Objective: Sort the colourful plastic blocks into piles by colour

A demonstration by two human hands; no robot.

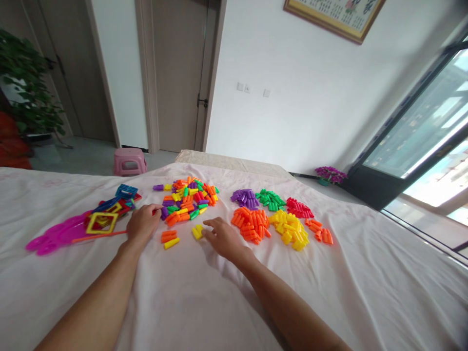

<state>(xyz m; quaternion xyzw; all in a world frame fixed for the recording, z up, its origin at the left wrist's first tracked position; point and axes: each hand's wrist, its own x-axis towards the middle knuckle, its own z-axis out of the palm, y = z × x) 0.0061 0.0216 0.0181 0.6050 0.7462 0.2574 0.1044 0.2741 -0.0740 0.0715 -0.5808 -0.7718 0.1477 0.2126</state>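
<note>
My left hand point(144, 222) is at the left edge of a mixed pile of coloured plastic pieces point(188, 197), its fingertips closed at a red piece. Just right of some yellow pieces point(198, 232), my right hand point(221, 236) has its fingers apart, a fingertip by them. Orange pieces point(168, 236) and a yellow one point(171, 243) lie between the hands. To the right are single-colour piles: purple point(244, 198), green point(270, 200), red point(300, 208), orange point(251, 224) and yellow point(290, 229). More orange pieces point(319, 231) lie beyond them.
At the left, a magenta tray point(60, 235) lies beside yellow square frames point(101, 223) and blue frames point(126, 191). A pink-white cloth point(190, 302) covers the surface. A pink stool point(129, 162) stands behind it on the floor.
</note>
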